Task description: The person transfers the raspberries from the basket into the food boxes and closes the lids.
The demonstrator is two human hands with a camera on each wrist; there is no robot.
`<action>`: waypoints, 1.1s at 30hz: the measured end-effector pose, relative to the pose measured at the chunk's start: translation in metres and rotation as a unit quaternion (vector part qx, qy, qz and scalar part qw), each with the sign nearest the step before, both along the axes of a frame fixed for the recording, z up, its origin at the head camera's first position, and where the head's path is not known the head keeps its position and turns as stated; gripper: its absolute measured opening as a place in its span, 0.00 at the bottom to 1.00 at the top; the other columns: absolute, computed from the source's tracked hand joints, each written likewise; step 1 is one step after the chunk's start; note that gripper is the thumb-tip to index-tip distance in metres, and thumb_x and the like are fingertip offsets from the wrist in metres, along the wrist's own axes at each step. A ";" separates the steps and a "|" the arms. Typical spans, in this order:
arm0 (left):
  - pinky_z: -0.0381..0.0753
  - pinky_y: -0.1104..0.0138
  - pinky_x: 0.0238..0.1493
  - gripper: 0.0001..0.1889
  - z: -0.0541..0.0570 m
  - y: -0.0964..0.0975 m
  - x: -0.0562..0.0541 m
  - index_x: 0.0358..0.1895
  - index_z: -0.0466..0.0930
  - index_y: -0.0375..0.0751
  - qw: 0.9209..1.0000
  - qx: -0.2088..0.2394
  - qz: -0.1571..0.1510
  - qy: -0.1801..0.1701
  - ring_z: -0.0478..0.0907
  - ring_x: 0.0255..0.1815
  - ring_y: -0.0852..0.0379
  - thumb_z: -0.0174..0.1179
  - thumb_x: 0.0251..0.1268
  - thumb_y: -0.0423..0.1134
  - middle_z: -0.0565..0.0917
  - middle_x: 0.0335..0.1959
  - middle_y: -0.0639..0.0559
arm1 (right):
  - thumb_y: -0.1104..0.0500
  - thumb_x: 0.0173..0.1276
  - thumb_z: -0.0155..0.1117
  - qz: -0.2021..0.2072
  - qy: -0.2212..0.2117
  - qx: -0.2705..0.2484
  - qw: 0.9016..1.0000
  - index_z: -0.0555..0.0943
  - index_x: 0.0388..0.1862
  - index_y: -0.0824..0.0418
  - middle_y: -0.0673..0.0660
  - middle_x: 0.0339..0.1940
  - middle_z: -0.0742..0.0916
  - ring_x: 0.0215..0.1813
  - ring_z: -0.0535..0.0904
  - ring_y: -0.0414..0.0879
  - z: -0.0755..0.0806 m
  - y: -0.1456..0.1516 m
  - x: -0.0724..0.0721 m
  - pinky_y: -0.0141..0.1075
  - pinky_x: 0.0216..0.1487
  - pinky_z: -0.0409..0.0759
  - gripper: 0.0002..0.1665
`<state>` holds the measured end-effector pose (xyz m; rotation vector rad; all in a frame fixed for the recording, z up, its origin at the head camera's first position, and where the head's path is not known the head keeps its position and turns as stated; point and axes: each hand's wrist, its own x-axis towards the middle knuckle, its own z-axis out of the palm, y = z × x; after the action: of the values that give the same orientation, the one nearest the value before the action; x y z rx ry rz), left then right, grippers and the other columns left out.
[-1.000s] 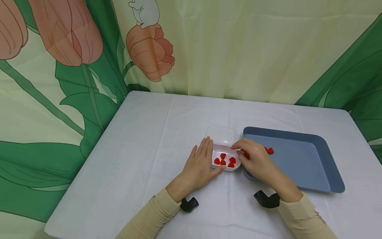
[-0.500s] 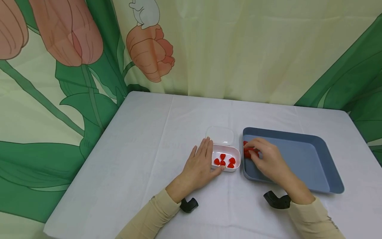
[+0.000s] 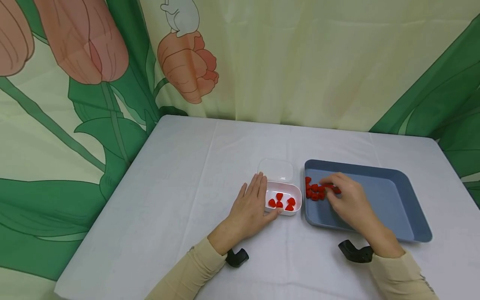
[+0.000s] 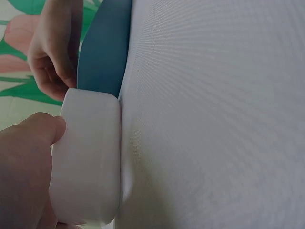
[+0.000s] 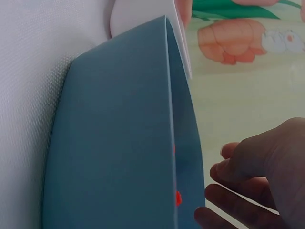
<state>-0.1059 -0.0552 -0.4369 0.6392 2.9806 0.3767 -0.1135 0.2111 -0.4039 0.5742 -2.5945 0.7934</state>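
Straight fingers of my left hand lie along the left side of a small white box, and its thumb touches the near rim. Several small red berry-shaped pieces lie inside the box. My right hand reaches over the left part of a blue-grey tray, its thumb and fingers bent among more red pieces clustered by the tray's left wall. In the right wrist view its bent fingers hang at the tray's rim; I cannot tell whether they pinch a piece.
A clear lid stands open behind the white box. The tray sits close to the box's right side. White cloth covers the table, and a printed curtain hangs behind it. Each wrist carries a black mount.
My right hand has moved right from the white box's edge into the tray and along the red pieces, uncovering more of them. The left hand has stayed in place against the box.
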 end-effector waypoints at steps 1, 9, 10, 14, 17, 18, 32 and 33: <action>0.51 0.49 0.80 0.50 0.000 0.000 0.000 0.80 0.42 0.36 1.000 -0.002 0.000 0.000 0.43 0.83 0.49 0.48 0.69 0.68 0.47 0.82 0.43 | 0.79 0.54 0.65 -0.004 0.000 0.002 1.000 0.85 0.39 0.65 0.57 0.38 0.87 0.37 0.82 0.49 -0.001 0.001 0.000 0.38 0.36 0.83 0.16; 0.51 0.48 0.80 0.50 0.000 0.000 0.000 0.80 0.43 0.36 1.000 0.000 -0.001 0.002 0.43 0.83 0.48 0.48 0.68 0.67 0.48 0.82 0.43 | 0.78 0.55 0.65 -0.029 -0.004 0.002 1.000 0.85 0.37 0.64 0.59 0.36 0.87 0.32 0.78 0.46 -0.004 0.008 -0.001 0.32 0.31 0.77 0.15; 0.51 0.48 0.79 0.50 0.000 0.000 0.000 0.80 0.43 0.36 1.000 0.000 -0.001 0.002 0.43 0.83 0.48 0.49 0.68 0.67 0.48 0.82 0.43 | 0.78 0.55 0.65 -0.031 -0.006 0.004 0.999 0.85 0.37 0.64 0.59 0.36 0.87 0.31 0.78 0.47 -0.005 0.008 -0.001 0.34 0.30 0.78 0.15; 0.52 0.48 0.79 0.50 0.001 -0.001 0.001 0.80 0.43 0.35 1.000 0.000 -0.001 0.003 0.43 0.83 0.48 0.49 0.68 0.67 0.48 0.82 0.43 | 0.77 0.55 0.65 -0.039 -0.022 0.010 0.999 0.85 0.38 0.65 0.61 0.37 0.87 0.33 0.81 0.50 -0.006 0.010 -0.001 0.40 0.32 0.80 0.14; 0.52 0.48 0.79 0.50 0.000 -0.001 0.001 0.80 0.43 0.35 1.000 0.001 -0.002 0.003 0.43 0.83 0.48 0.49 0.68 0.67 0.48 0.82 0.43 | 0.77 0.55 0.65 -0.043 -0.032 0.011 0.998 0.85 0.39 0.67 0.63 0.38 0.86 0.35 0.81 0.52 -0.007 0.011 -0.001 0.41 0.33 0.80 0.13; 0.52 0.48 0.79 0.50 0.000 0.000 0.001 0.80 0.43 0.35 1.000 0.002 -0.002 0.004 0.44 0.83 0.48 0.49 0.68 0.67 0.48 0.82 0.43 | 0.77 0.55 0.65 -0.046 -0.035 0.011 0.998 0.85 0.39 0.67 0.63 0.39 0.86 0.35 0.81 0.53 -0.007 0.012 -0.001 0.40 0.33 0.80 0.13; 0.51 0.49 0.80 0.50 0.000 0.001 0.000 0.80 0.42 0.37 1.000 0.006 0.001 -0.004 0.43 0.84 0.49 0.50 0.68 0.67 0.47 0.82 0.44 | 0.75 0.56 0.63 -0.079 -0.080 0.027 0.993 0.83 0.41 0.70 0.69 0.42 0.84 0.39 0.79 0.59 -0.010 0.016 -0.001 0.50 0.36 0.78 0.13; 0.51 0.49 0.80 0.50 0.000 0.001 0.000 0.80 0.42 0.37 1.000 0.005 0.001 -0.005 0.42 0.84 0.49 0.50 0.68 0.67 0.47 0.82 0.44 | 0.75 0.56 0.63 -0.082 -0.082 0.029 0.993 0.83 0.41 0.70 0.69 0.42 0.83 0.39 0.79 0.60 -0.010 0.016 -0.002 0.50 0.36 0.77 0.13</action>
<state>-0.1054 -0.0546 -0.4367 0.6333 2.9730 0.3953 -0.1153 0.2275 -0.4141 0.3181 -2.7793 0.7433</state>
